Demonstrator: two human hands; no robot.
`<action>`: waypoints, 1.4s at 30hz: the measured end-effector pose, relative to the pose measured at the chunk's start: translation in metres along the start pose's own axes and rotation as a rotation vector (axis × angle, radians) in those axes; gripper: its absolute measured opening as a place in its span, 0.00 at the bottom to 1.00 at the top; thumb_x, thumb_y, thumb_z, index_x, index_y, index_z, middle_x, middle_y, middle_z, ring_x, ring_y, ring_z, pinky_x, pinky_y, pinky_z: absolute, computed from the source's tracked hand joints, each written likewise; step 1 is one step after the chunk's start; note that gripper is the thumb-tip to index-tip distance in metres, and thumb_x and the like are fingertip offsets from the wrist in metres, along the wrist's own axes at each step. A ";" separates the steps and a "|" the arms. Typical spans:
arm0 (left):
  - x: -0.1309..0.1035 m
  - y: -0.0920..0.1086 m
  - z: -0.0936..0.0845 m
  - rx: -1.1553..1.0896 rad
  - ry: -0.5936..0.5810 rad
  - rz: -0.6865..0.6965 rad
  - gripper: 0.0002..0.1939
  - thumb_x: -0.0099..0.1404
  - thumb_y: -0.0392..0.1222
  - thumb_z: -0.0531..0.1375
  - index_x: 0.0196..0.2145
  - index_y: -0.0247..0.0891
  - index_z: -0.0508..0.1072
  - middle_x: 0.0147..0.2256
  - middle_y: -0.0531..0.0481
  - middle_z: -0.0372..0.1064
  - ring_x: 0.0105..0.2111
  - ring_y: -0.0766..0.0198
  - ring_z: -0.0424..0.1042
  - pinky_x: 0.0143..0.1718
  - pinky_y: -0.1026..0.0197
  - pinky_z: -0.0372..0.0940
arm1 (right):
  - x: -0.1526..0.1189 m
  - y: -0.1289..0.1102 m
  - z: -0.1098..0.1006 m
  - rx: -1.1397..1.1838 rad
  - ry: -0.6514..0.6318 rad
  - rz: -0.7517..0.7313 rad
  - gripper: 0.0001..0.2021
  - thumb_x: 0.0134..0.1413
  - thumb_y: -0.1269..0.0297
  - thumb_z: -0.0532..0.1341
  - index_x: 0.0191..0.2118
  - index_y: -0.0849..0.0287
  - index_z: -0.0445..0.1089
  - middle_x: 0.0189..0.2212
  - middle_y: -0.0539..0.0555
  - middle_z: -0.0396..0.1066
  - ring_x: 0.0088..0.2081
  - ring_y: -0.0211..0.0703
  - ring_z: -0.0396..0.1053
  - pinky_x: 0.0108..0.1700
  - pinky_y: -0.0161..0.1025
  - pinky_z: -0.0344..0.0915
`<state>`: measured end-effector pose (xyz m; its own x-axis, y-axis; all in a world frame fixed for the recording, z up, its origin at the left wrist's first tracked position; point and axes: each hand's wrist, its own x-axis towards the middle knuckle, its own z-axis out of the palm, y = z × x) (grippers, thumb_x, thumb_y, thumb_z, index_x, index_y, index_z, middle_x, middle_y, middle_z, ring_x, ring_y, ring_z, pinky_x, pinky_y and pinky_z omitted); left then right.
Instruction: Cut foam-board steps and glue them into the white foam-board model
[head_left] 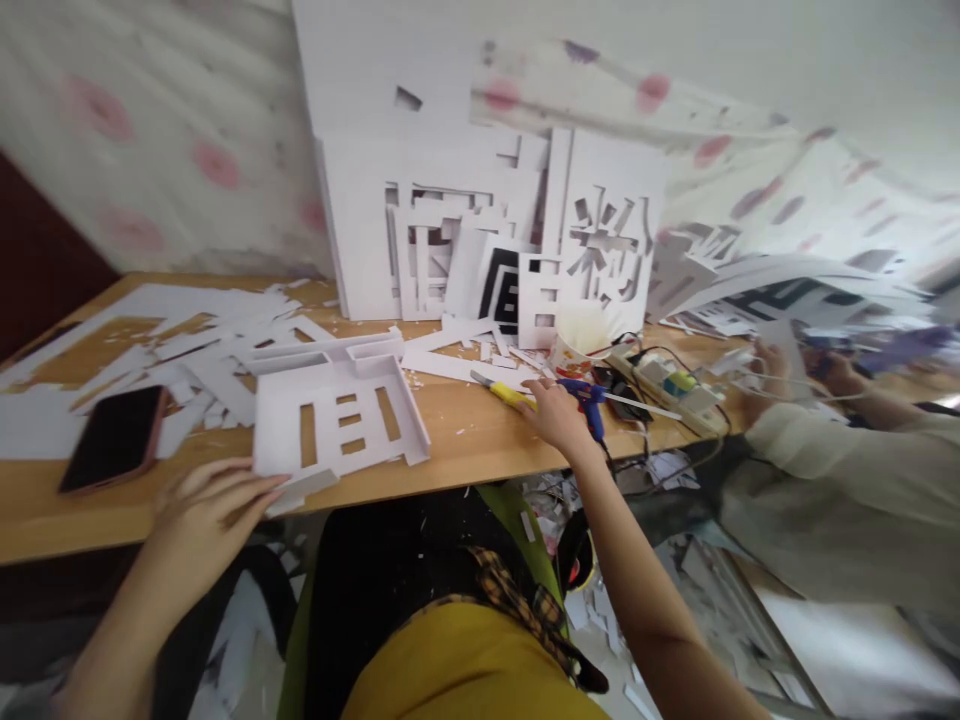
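A white foam-board piece (279, 420) with rectangular cut-outs and raised side strips lies near the table's front edge. At its lower left corner, my left hand (217, 500) touches it and a small white strip (304, 490), fingers apart. My right hand (556, 415) is on the table beside a yellow cutter (504, 392), its fingers bent over the handle end; whether they grip it cannot be made out. Just right of that hand lies a blue glue gun (589, 397) with a white stick in it.
A phone (116, 438) and white scraps (214, 365) lie left. Cut boards (360, 230) lean at the back. A paper cup (574, 350) and a power strip (675, 390) stand right. At far right, another person's hands (772, 365) hold white material over the table (450, 440).
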<state>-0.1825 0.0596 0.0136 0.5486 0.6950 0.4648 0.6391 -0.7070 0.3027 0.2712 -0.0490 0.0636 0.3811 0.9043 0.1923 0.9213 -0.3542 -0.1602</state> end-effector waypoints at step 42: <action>0.050 0.054 0.001 -0.187 0.010 -0.255 0.05 0.63 0.36 0.64 0.35 0.40 0.81 0.36 0.47 0.80 0.37 0.57 0.78 0.41 0.58 0.72 | -0.007 -0.112 0.054 0.402 0.095 0.005 0.10 0.55 0.58 0.57 0.29 0.58 0.68 0.24 0.57 0.70 0.26 0.47 0.64 0.31 0.39 0.49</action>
<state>-0.1197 0.0563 0.0529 0.3775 0.8522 0.3623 0.6448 -0.5228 0.5576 0.1611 -0.0027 0.0280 0.4085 0.8699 0.2763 0.8231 -0.2202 -0.5235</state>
